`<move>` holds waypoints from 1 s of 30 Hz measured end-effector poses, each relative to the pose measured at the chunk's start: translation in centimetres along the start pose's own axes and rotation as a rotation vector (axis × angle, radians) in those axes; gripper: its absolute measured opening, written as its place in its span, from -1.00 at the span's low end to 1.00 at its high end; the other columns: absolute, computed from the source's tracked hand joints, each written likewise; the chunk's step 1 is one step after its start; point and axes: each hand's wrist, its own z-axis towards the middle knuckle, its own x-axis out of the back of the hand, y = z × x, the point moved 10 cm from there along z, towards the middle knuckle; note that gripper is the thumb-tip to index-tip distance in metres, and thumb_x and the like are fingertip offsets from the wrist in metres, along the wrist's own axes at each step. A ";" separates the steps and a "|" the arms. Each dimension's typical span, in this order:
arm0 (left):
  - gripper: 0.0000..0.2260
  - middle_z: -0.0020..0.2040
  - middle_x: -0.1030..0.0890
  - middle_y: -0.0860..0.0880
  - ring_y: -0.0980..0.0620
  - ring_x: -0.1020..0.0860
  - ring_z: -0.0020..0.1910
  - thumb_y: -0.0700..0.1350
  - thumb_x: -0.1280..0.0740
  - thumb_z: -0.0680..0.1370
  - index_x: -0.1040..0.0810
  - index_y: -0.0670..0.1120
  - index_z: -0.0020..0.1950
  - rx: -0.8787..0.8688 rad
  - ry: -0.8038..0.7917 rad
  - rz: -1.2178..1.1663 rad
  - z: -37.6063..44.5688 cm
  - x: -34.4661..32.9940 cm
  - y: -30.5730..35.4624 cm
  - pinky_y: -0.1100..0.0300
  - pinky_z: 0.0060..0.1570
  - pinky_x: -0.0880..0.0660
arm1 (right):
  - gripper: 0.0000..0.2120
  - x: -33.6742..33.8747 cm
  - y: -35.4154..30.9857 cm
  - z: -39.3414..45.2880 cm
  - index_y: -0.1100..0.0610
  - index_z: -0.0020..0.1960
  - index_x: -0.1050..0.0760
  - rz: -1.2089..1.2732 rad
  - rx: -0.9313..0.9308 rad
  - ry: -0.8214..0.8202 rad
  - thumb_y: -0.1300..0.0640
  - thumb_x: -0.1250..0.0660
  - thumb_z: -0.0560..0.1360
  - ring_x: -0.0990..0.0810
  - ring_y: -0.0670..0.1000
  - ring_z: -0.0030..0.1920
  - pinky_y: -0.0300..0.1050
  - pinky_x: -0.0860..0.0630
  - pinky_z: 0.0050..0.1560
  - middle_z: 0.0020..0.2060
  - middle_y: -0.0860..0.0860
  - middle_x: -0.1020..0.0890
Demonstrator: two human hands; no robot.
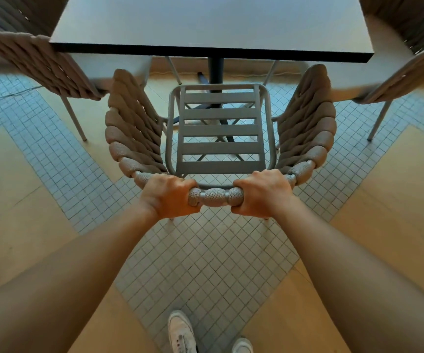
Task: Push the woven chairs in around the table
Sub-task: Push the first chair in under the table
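A woven chair (218, 131) with a grey slatted seat and thick beige rope sides stands in front of me, facing the dark square table (210, 24). Its front edge sits just short of the table's near edge. My left hand (168, 196) and my right hand (263, 193) both grip the top rail of its backrest, a hand's width apart. A second woven chair (35, 62) stands at the table's left side and a third woven chair (409, 54) at its right side, each partly under the tabletop.
The table rests on a black central post (216, 70) with a cross base under the chair seat. The floor mixes small white tiles and tan panels. My white shoes (181, 332) are at the bottom, behind the chair.
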 end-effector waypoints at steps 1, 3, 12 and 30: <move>-0.69 -0.38 -0.63 0.05 0.03 -0.56 -0.49 0.23 -0.39 0.49 -0.67 -0.01 -0.09 -0.009 0.007 0.006 0.3 0.0 -0.3 0.21 -0.42 -0.48 | -0.58 0.1 0.2 0.4 -0.17 -0.09 -0.54 0.001 -0.011 0.005 -0.44 -0.19 0.29 -0.48 0.00 -0.40 -0.10 -0.33 -0.30 -0.45 -0.17 -0.39; -0.69 -0.38 -0.62 0.05 0.04 -0.55 -0.50 0.22 -0.41 0.48 -0.67 -0.02 -0.10 -0.018 0.001 0.018 0.9 0.0 -0.9 0.25 -0.42 -0.44 | -0.58 0.2 0.4 1.0 -0.17 -0.11 -0.51 0.001 -0.023 0.005 -0.45 -0.20 0.28 -0.49 0.01 -0.38 -0.10 -0.33 -0.30 -0.44 -0.17 -0.41; -0.66 -0.32 -0.65 0.03 0.01 -0.58 -0.43 0.23 -0.36 0.49 -0.65 -0.04 -0.03 -0.030 -0.051 -0.018 1.6 -0.5 -2.0 0.16 -0.38 -0.53 | -0.53 0.2 0.7 2.2 -0.14 -0.12 -0.50 -0.031 -0.067 -0.022 -0.49 -0.18 0.27 -0.50 0.02 -0.35 -0.10 -0.35 -0.28 -0.41 -0.15 -0.42; -0.43 -0.22 -0.68 0.09 0.11 -0.56 -0.38 0.44 -0.13 0.42 -0.61 0.05 0.11 -0.062 -0.205 -0.011 1.1 -1.2 -3.7 0.20 -0.36 -0.52 | -0.55 0.6 -1.0 2.8 -0.18 -0.13 -0.53 -0.014 -0.092 -0.031 -0.51 -0.22 0.30 -0.51 0.00 -0.34 -0.10 -0.38 -0.27 -0.43 -0.17 -0.43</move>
